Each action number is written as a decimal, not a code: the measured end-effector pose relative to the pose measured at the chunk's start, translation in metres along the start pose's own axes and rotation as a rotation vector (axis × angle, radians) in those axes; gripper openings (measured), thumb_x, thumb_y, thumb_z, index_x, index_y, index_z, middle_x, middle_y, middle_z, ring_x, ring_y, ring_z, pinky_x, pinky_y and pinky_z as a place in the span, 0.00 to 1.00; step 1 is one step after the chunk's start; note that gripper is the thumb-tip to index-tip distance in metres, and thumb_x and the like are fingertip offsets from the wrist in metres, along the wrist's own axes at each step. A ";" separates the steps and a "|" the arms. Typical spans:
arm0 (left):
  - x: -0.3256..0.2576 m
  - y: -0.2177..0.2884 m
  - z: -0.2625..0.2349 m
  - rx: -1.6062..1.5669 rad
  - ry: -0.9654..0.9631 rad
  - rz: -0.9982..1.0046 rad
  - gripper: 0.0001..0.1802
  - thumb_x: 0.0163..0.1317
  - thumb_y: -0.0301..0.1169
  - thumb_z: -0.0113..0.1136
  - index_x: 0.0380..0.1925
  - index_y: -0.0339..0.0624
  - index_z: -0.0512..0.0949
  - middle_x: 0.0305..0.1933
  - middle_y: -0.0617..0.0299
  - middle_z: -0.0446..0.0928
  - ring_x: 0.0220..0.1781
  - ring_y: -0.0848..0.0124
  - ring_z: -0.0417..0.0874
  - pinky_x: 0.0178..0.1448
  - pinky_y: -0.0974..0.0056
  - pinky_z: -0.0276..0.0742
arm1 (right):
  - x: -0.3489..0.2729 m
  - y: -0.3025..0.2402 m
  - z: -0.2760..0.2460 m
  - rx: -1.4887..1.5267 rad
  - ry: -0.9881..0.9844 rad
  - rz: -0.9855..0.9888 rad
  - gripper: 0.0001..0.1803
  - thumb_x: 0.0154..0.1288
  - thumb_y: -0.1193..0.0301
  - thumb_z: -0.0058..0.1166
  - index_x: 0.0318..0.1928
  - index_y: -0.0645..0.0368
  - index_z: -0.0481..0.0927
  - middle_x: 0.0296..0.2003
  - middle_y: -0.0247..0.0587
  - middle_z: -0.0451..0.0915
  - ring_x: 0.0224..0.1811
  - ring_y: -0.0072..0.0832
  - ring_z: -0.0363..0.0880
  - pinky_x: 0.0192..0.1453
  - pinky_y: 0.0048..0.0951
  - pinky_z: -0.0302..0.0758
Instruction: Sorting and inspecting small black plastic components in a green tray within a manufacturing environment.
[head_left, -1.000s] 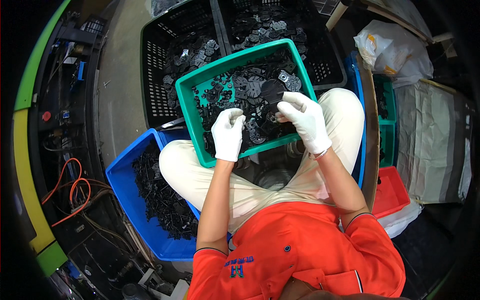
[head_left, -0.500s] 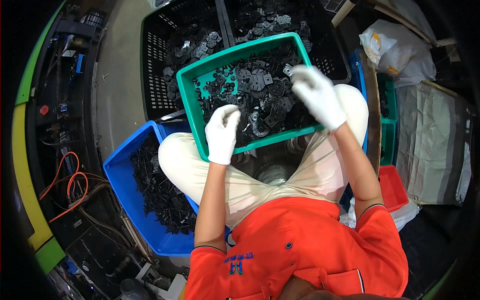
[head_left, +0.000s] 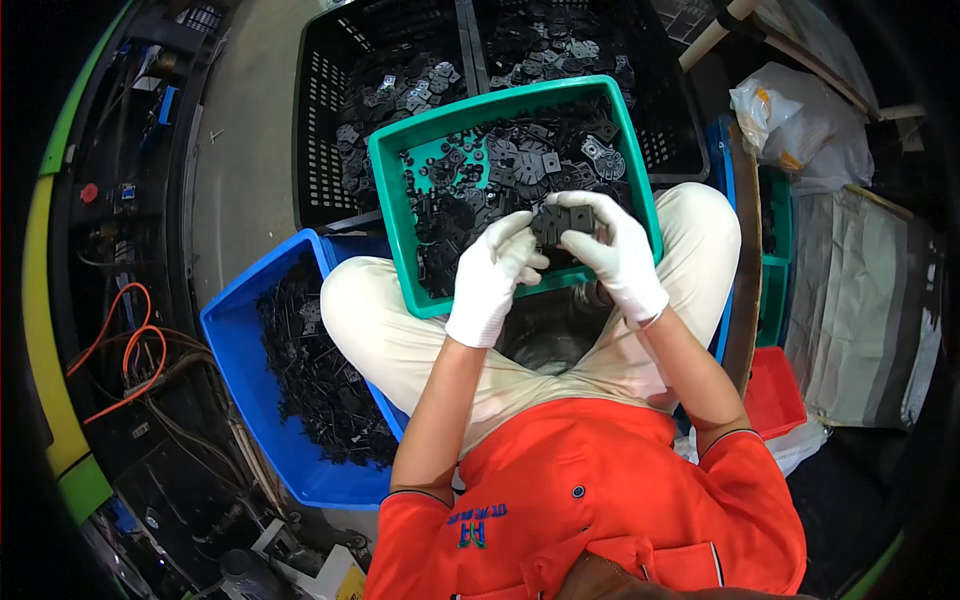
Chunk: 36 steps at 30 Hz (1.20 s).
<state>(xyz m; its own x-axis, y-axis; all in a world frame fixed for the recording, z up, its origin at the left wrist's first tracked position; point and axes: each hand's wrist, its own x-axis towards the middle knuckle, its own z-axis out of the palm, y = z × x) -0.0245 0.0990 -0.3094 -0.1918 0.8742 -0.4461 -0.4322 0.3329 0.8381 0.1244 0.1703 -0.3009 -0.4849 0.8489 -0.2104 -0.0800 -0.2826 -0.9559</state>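
Dark flat part (head_left: 556, 224), one piece, is sitting above the green tub (head_left: 394, 205), at four o'clock from the tub's middle. My right grip (head_left: 620, 258) is clamping it between thumb and fingers, while my left grip (head_left: 495, 265) is bending its fingers at the part's nine o'clock edge; whether they are pressing on it, I cannot tell. I am wearing two white gloves (head_left: 480, 312). My one red shirt (head_left: 600, 480) is bearing one row of blue lettering beside one coloured emblem, and one plastic bag (head_left: 810, 145), between two and three o'clock from the tub, is showing orange marks too small to make out. Loose black parts (head_left: 525, 160) are filling the green tub, heaped too closely for counting. Two black perforated crates (head_left: 325, 150) are standing at twelve o'clock, one blue tub (head_left: 238, 325) at eight, one red tray (head_left: 775, 392) at four.
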 end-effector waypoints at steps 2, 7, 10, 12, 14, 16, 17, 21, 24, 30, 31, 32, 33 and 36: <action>0.001 0.000 0.007 -0.013 0.023 0.026 0.22 0.61 0.28 0.55 0.54 0.30 0.67 0.38 0.58 0.76 0.31 0.77 0.76 0.35 0.75 0.72 | -0.006 0.006 0.007 0.162 -0.034 0.071 0.21 0.56 0.79 0.55 0.53 0.62 0.71 0.46 0.36 0.75 0.46 0.19 0.73 0.50 0.20 0.71; -0.001 0.005 0.005 0.022 0.092 0.089 0.22 0.57 0.24 0.58 0.52 0.31 0.69 0.43 0.57 0.76 0.35 0.76 0.78 0.38 0.73 0.75 | -0.012 0.014 0.008 -0.052 0.029 0.002 0.18 0.60 0.77 0.53 0.51 0.62 0.73 0.43 0.35 0.76 0.41 0.19 0.75 0.46 0.21 0.73; -0.006 0.014 0.004 0.217 0.102 0.121 0.23 0.56 0.22 0.58 0.52 0.31 0.69 0.44 0.56 0.76 0.39 0.75 0.78 0.41 0.72 0.75 | -0.015 0.002 0.001 -0.088 0.027 0.185 0.15 0.62 0.75 0.52 0.49 0.63 0.75 0.39 0.35 0.77 0.37 0.19 0.75 0.43 0.22 0.74; -0.007 0.013 0.005 0.112 0.117 0.198 0.23 0.55 0.21 0.57 0.53 0.30 0.69 0.46 0.53 0.75 0.41 0.74 0.76 0.43 0.71 0.73 | -0.015 0.007 0.001 -0.032 0.036 0.169 0.14 0.63 0.73 0.51 0.48 0.64 0.76 0.36 0.35 0.78 0.34 0.18 0.76 0.39 0.21 0.75; -0.006 0.010 0.004 0.071 0.119 0.196 0.24 0.55 0.21 0.57 0.53 0.30 0.67 0.48 0.52 0.73 0.40 0.75 0.75 0.43 0.72 0.73 | -0.017 0.008 0.003 -0.016 0.053 0.180 0.14 0.63 0.73 0.52 0.48 0.65 0.75 0.35 0.37 0.78 0.32 0.18 0.76 0.38 0.20 0.75; -0.005 0.007 0.002 0.031 0.122 0.194 0.25 0.55 0.22 0.57 0.54 0.29 0.66 0.49 0.51 0.71 0.39 0.76 0.73 0.42 0.73 0.72 | -0.017 0.006 0.006 -0.015 0.054 0.194 0.14 0.63 0.72 0.52 0.48 0.65 0.75 0.34 0.37 0.78 0.31 0.18 0.76 0.37 0.20 0.75; -0.005 0.005 0.001 0.003 0.128 0.183 0.24 0.55 0.22 0.57 0.53 0.29 0.67 0.49 0.49 0.72 0.41 0.74 0.74 0.44 0.72 0.72 | -0.018 0.005 0.007 -0.015 0.056 0.209 0.14 0.62 0.72 0.53 0.47 0.66 0.75 0.33 0.37 0.79 0.30 0.18 0.76 0.36 0.20 0.75; -0.002 -0.001 -0.002 -0.112 0.102 0.143 0.24 0.57 0.23 0.57 0.54 0.29 0.65 0.51 0.50 0.71 0.42 0.73 0.75 0.44 0.71 0.73 | -0.016 0.005 0.006 -0.088 0.041 0.262 0.14 0.62 0.71 0.53 0.46 0.66 0.76 0.30 0.37 0.79 0.30 0.18 0.77 0.35 0.20 0.75; 0.001 0.001 -0.007 -0.176 0.122 0.174 0.23 0.58 0.24 0.56 0.53 0.29 0.66 0.50 0.49 0.73 0.43 0.72 0.76 0.45 0.71 0.74 | -0.010 0.002 0.000 -0.018 0.108 0.233 0.13 0.63 0.68 0.52 0.41 0.67 0.76 0.29 0.37 0.79 0.28 0.19 0.76 0.33 0.20 0.74; 0.008 -0.004 -0.035 0.601 0.114 0.175 0.18 0.53 0.25 0.61 0.46 0.34 0.74 0.43 0.57 0.78 0.37 0.79 0.75 0.40 0.73 0.72 | 0.054 -0.010 -0.060 0.718 0.325 0.179 0.18 0.66 0.67 0.49 0.47 0.71 0.69 0.41 0.52 0.78 0.32 0.27 0.78 0.34 0.20 0.77; 0.009 -0.013 -0.038 0.776 0.082 0.223 0.20 0.49 0.27 0.63 0.45 0.37 0.75 0.41 0.59 0.78 0.35 0.77 0.75 0.39 0.72 0.73 | 0.059 -0.010 -0.061 0.744 0.366 0.192 0.19 0.67 0.68 0.47 0.52 0.70 0.67 0.44 0.52 0.76 0.36 0.28 0.78 0.36 0.22 0.77; 0.005 -0.006 -0.029 1.017 0.038 0.298 0.23 0.45 0.30 0.65 0.45 0.40 0.76 0.38 0.60 0.77 0.35 0.70 0.77 0.41 0.67 0.74 | 0.058 -0.007 -0.061 0.745 0.368 0.191 0.19 0.67 0.68 0.47 0.52 0.70 0.67 0.44 0.52 0.76 0.36 0.28 0.78 0.36 0.22 0.77; 0.007 -0.015 -0.027 1.124 0.020 0.377 0.23 0.44 0.31 0.66 0.44 0.41 0.76 0.37 0.59 0.76 0.36 0.66 0.77 0.42 0.64 0.74 | 0.055 -0.002 -0.058 0.632 0.296 0.137 0.20 0.67 0.68 0.47 0.52 0.70 0.67 0.44 0.51 0.77 0.37 0.27 0.78 0.38 0.23 0.77; 0.014 -0.024 -0.024 1.293 0.042 0.614 0.20 0.45 0.31 0.64 0.41 0.43 0.76 0.37 0.56 0.75 0.39 0.59 0.77 0.44 0.59 0.74 | 0.037 0.014 -0.042 0.300 0.051 0.125 0.18 0.66 0.66 0.48 0.50 0.68 0.71 0.40 0.44 0.78 0.37 0.23 0.77 0.43 0.24 0.76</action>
<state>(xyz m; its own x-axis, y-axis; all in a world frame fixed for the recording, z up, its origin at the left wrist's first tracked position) -0.0378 0.0949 -0.3435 -0.0863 0.9917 0.0955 0.8147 0.0150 0.5796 0.1417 0.2161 -0.3303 -0.4638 0.8184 -0.3394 -0.2793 -0.4986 -0.8206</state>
